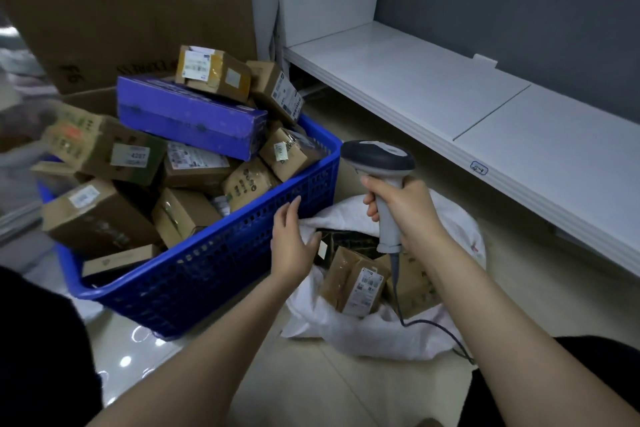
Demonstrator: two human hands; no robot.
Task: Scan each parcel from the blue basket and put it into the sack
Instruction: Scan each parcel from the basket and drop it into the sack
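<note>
Head camera looks down on a blue basket (225, 270) standing on the tiled floor, heaped above its rim with brown cardboard parcels (100, 215), with a long purple box (187, 118) lying across them and a labelled carton (211, 74) on top of that. Just right of the basket, touching its wall, a white sack (363, 333) lies open with a labelled brown carton (356, 282) and other parcels inside. The left hand (294, 239) holds nothing, its fingers straight and loosely spread, between the basket wall and the sack's rim. The right hand (405, 204) grips the handle of a grey barcode scanner (384, 154) above the sack, with its cable (433, 326) trailing over the fabric. A low white shelf (450, 97) runs along the right, and a large cardboard box (131, 10) stands behind the basket.
</note>
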